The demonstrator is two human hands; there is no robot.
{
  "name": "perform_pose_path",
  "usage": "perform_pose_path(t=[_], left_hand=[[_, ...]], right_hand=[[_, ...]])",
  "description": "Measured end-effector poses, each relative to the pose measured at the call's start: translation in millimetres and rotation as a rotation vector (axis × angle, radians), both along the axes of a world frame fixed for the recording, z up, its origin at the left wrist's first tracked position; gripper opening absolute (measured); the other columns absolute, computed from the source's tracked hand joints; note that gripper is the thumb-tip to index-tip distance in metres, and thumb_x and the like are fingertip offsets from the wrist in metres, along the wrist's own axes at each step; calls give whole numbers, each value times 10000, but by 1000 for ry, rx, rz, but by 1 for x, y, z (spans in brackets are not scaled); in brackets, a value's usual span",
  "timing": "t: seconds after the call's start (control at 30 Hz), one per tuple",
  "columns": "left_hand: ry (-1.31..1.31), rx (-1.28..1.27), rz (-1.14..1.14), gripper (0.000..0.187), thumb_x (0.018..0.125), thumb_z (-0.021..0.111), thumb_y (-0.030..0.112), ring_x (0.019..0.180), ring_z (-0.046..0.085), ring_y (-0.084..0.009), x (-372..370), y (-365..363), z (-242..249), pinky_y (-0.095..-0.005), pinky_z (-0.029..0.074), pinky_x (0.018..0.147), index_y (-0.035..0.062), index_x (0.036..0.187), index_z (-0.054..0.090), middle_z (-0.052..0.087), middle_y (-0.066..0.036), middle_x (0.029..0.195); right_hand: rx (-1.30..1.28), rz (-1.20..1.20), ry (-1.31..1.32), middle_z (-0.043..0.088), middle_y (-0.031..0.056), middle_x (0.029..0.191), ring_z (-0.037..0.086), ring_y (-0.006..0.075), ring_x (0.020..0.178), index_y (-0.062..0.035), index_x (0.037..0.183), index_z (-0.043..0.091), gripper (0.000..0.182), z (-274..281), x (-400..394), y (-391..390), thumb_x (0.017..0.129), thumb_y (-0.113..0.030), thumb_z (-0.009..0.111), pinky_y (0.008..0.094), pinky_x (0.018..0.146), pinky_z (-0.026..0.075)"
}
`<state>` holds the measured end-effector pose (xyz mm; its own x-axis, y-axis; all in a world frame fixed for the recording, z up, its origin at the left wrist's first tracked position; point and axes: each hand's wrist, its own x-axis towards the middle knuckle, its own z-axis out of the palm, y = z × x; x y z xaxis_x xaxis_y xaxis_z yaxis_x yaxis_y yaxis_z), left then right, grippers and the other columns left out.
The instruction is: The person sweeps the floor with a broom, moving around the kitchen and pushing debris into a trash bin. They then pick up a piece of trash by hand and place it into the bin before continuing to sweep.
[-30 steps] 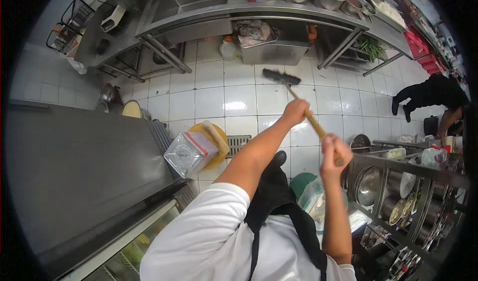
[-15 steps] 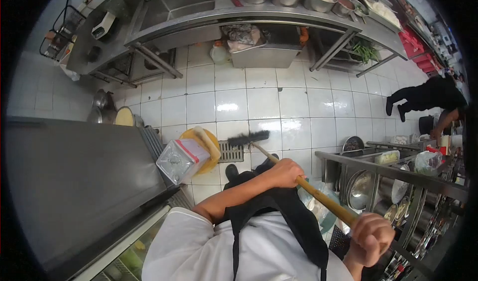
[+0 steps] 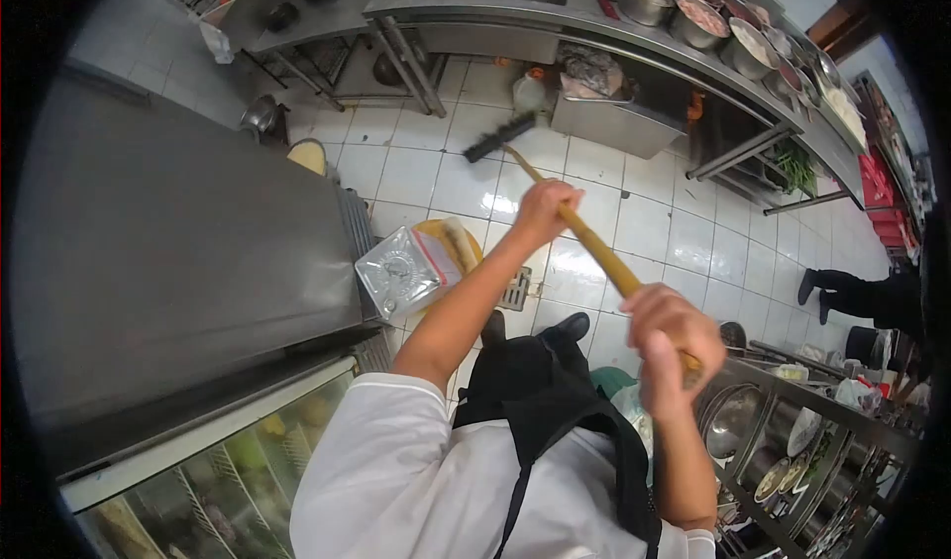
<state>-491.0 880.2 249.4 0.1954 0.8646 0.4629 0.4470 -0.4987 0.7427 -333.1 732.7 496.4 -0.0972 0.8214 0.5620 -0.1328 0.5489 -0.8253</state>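
A long-handled broom (image 3: 601,249) slants across the middle of the head view. Its dark bristle head (image 3: 498,138) rests on the white tiled floor in front of the steel counter. My left hand (image 3: 548,210) is wrapped around the lower part of the wooden handle. Closer to my body, my right hand (image 3: 674,336) grips the handle near its top end, whose tip pokes out below the fist. A floor drain grate (image 3: 516,290) lies near my shoes, partly behind my left arm.
A clear square container (image 3: 401,272) stands beside a yellow round lid or tub to the left. Ahead runs a steel counter (image 3: 475,9) with bowls of food. Steel shelving (image 3: 792,410) holds pans at right. A person's dark-clad legs (image 3: 850,300) show at far right.
The broom head has moved forward, away from the drain and closer to the counter. Both hands have moved forward with the handle, and the camera view has turned.
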Motion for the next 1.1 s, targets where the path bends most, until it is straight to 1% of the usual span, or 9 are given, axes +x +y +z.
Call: perform_pose_path(t=[0.07, 0.13, 0.2, 0.3, 0.4, 0.57, 0.8, 0.97, 1.1], left_hand=[[22, 6, 181, 293, 888, 699, 109, 725, 583, -389, -43, -11, -12, -483, 454, 694, 25, 662, 532, 567, -155, 676], [99, -30, 376, 258, 883, 694, 96, 742, 580, -416, -82, -22, -44, -500, 456, 704, -3, 682, 566, 590, -177, 716], [110, -129, 490, 185, 862, 718, 111, 866, 617, -409, -117, -34, -95, -495, 486, 781, 6, 735, 634, 643, -193, 853], [210, -341, 533, 167, 876, 711, 151, 937, 635, -396, -154, -60, -162, -486, 506, 837, 16, 785, 674, 668, -186, 945], [403, -443, 513, 195, 910, 677, 197, 960, 642, -392, -156, -66, -150, -492, 514, 862, 21, 828, 696, 677, -178, 989], [292, -336, 512, 236, 941, 632, 200, 949, 631, -404, -103, -65, -143, -507, 502, 848, 14, 805, 680, 665, -195, 912], [266, -321, 384, 261, 952, 629, 204, 926, 625, -401, -22, -44, -130, -508, 495, 830, 14, 778, 673, 651, -198, 873], [168, -313, 170, 274, 947, 645, 222, 882, 625, -398, 38, -58, -97, -506, 500, 797, 24, 757, 658, 644, -181, 850], [92, -268, -94, 285, 931, 669, 218, 844, 629, -386, 80, -110, -67, -506, 504, 746, 33, 716, 646, 641, -166, 794]], right_hand=[[-35, 59, -13, 548, 107, 646, 553, 248, 589, -10, 655, 480, 213, -17, -28, 4, 840, 52, 565, 450, 714, 563], [-93, 79, -102, 541, 110, 651, 564, 261, 619, 10, 655, 472, 230, -47, -48, 11, 856, 58, 574, 403, 736, 546], [-170, 134, -160, 529, 112, 648, 568, 255, 638, 24, 657, 461, 252, -95, -67, 23, 868, 55, 596, 370, 699, 511], [-354, 153, -47, 529, 105, 644, 548, 213, 632, 33, 652, 458, 269, -169, -90, 26, 885, 38, 594, 345, 635, 459], [-446, 148, 34, 530, 91, 641, 521, 170, 625, 33, 636, 460, 299, -167, -81, 29, 910, 7, 577, 318, 595, 423], [-481, 64, 18, 605, 89, 680, 504, 135, 614, 33, 622, 478, 304, -136, -38, 39, 905, -50, 552, 281, 573, 391], [-380, 14, 43, 443, 56, 577, 434, 173, 567, -22, 594, 394, 321, -100, 14, 33, 893, 2, 507, 329, 591, 371], [-327, -159, -31, 411, 52, 562, 411, 175, 542, -36, 598, 362, 333, -53, 36, -7, 892, -26, 518, 337, 580, 374], [-274, -287, -3, 413, 53, 554, 402, 178, 511, -42, 597, 373, 333, -13, 51, -62, 884, -57, 540, 346, 544, 368]])
